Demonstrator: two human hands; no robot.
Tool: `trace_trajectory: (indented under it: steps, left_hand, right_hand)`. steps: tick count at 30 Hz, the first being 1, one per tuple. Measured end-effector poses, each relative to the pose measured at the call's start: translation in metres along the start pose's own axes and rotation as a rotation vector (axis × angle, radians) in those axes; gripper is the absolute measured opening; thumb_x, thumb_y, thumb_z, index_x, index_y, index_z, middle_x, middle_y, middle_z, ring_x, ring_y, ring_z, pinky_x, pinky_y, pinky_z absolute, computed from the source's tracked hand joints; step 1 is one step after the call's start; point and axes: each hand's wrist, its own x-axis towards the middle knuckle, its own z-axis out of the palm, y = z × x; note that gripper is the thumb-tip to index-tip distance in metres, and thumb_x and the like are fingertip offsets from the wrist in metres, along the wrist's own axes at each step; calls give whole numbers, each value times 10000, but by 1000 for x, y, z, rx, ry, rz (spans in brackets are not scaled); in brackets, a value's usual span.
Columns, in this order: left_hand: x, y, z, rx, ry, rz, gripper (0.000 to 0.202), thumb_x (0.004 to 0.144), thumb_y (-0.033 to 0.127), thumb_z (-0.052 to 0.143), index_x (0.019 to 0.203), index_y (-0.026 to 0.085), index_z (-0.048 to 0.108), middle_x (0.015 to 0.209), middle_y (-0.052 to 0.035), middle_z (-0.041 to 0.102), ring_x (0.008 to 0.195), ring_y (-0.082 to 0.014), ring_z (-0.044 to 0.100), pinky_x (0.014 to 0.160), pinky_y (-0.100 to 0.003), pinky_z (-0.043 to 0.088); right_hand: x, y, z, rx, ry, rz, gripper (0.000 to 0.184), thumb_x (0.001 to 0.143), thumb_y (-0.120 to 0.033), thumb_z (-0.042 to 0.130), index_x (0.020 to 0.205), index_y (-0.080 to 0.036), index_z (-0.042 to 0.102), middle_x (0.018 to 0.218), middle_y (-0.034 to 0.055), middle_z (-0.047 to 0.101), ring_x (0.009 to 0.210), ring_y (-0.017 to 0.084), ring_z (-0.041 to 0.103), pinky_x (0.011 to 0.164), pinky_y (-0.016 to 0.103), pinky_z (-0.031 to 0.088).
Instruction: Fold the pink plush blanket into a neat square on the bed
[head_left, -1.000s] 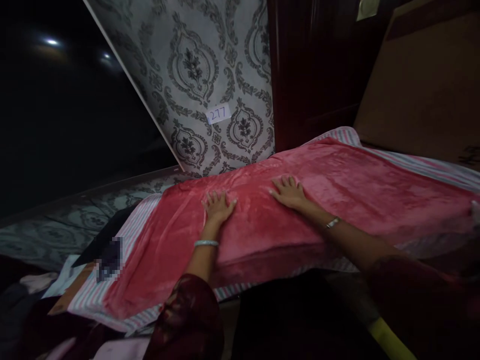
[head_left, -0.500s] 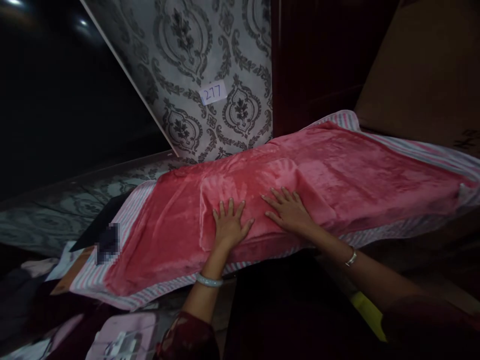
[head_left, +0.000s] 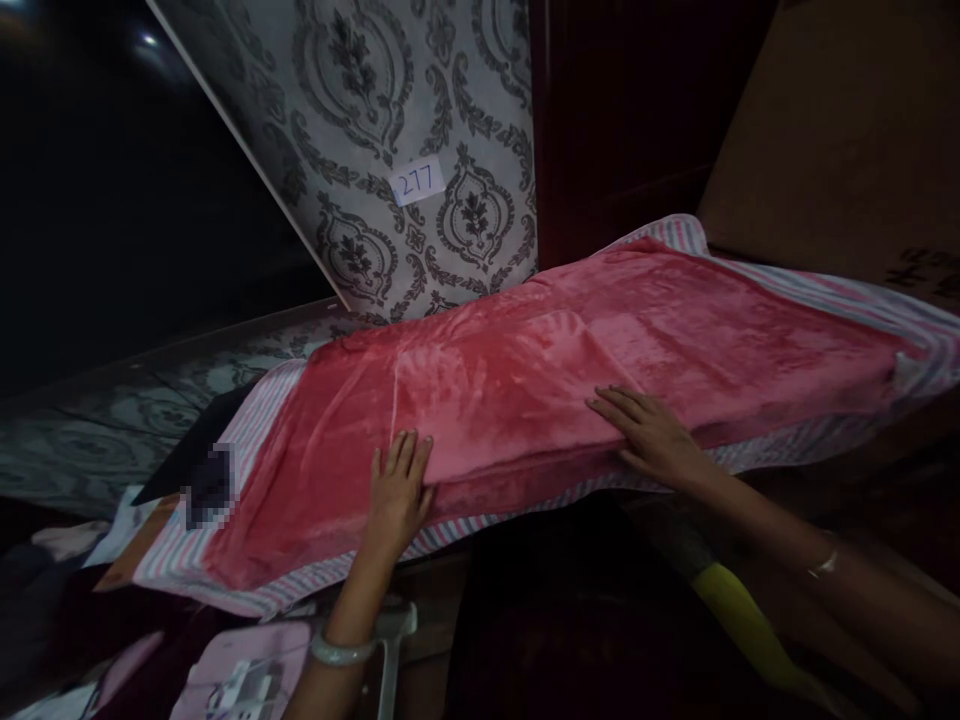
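A plush pink-red blanket [head_left: 510, 390] lies spread over a long flat surface, with a folded or raised rectangular part in its middle. Under it, a striped cloth [head_left: 262, 420] in white, pink and grey shows along the edges. My left hand [head_left: 399, 490] rests on the blanket by the near left corner of that rectangle, fingers stretched out and nothing in them. Farther right, my right hand [head_left: 652, 435] lies on the blanket near its front edge, fingers extended and palm down, also holding nothing.
Patterned wallpaper [head_left: 360, 100] with a paper label [head_left: 417, 181] reading 277 rises behind. A large dark screen [head_left: 150, 200] is at the left, a brown cardboard box [head_left: 840, 130] at the right. A pink object [head_left: 277, 650] sits low left; something yellow [head_left: 739, 610] shows low right.
My hands have moved apart along the blanket, the left one to the left and nearer, the right one to the right. The rectangle's front edge now shows more flatly.
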Motion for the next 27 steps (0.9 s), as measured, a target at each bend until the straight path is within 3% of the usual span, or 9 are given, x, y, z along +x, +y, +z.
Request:
trace_trajectory:
  steps: [5, 8, 11, 14, 17, 19, 21, 23, 27]
  left_hand:
    - [5, -13, 5, -37, 88, 68, 614, 761, 42, 531, 1368, 132, 548, 1425, -190, 549, 1359, -324, 485, 1081, -477, 457]
    - [18, -19, -13, -37, 182, 94, 471, 765, 48, 493, 1209, 138, 623, 1179, -168, 668, 1124, -297, 630, 961, -449, 528]
    - [43, -27, -60, -95, 328, 97, 411, 747, 98, 502, 1137, 159, 616, 1072, -129, 692, 1024, -276, 654, 883, -420, 548]
    - [80, -36, -126, -230, 481, 20, 368, 747, 197, 525, 1107, 183, 602, 1035, -84, 701, 964, -232, 666, 856, -375, 555]
    - [122, -47, -184, -392, 504, -100, 381, 687, 253, 565, 1061, 212, 628, 993, -41, 718, 897, -221, 667, 831, -377, 560]
    - [149, -58, -206, -521, 480, -184, 360, 675, 274, 601, 1031, 248, 652, 984, -32, 725, 927, -236, 660, 844, -389, 556]
    - [173, -71, -210, -610, 424, -248, 297, 720, 293, 612, 1010, 270, 671, 960, -26, 727, 992, -249, 650, 876, -393, 547]
    - [193, -83, -198, -655, 298, -298, 262, 802, 305, 566, 1033, 252, 678, 940, -12, 725, 1043, -237, 643, 906, -379, 538]
    - [219, -99, -143, -647, 54, -416, 282, 846, 279, 550, 1055, 142, 680, 913, -41, 734, 894, -205, 686, 828, -363, 571]
  right_hand:
    - [3, 9, -2, 69, 71, -5, 690, 840, -97, 421, 1516, -235, 400, 1407, 109, 551, 1315, 261, 501, 1062, 486, 465]
    - [19, 7, -21, 33, 131, 14, 597, 813, -71, 409, 1384, -198, 527, 1211, 118, 647, 1132, 266, 608, 925, 453, 546]
    - [48, 12, -61, 15, 228, 30, 469, 838, -114, 425, 1272, -184, 589, 1088, 121, 676, 1018, 278, 643, 876, 465, 557]
    - [91, 24, -118, 1, 363, 104, 363, 838, -189, 498, 1176, -207, 628, 1090, 124, 687, 1048, 318, 641, 943, 524, 521]
    - [140, 37, -173, 120, 385, 203, 376, 806, -202, 556, 1173, -232, 633, 1125, 91, 692, 1040, 294, 651, 954, 501, 526]
    - [170, 46, -198, 254, 380, 262, 362, 800, -214, 590, 1158, -225, 649, 1126, 59, 696, 1035, 267, 649, 977, 501, 512]
    - [195, 56, -207, 396, 350, 322, 330, 820, -229, 605, 1139, -176, 671, 1115, 49, 699, 1056, 249, 640, 1007, 502, 478]
    - [215, 68, -197, 521, 279, 384, 319, 855, -232, 599, 1143, -123, 682, 1122, 66, 702, 1062, 228, 637, 1009, 459, 465]
    - [234, 97, -132, 590, 150, 547, 340, 894, -220, 574, 1181, -70, 677, 1154, 149, 707, 995, 223, 664, 944, 381, 519]
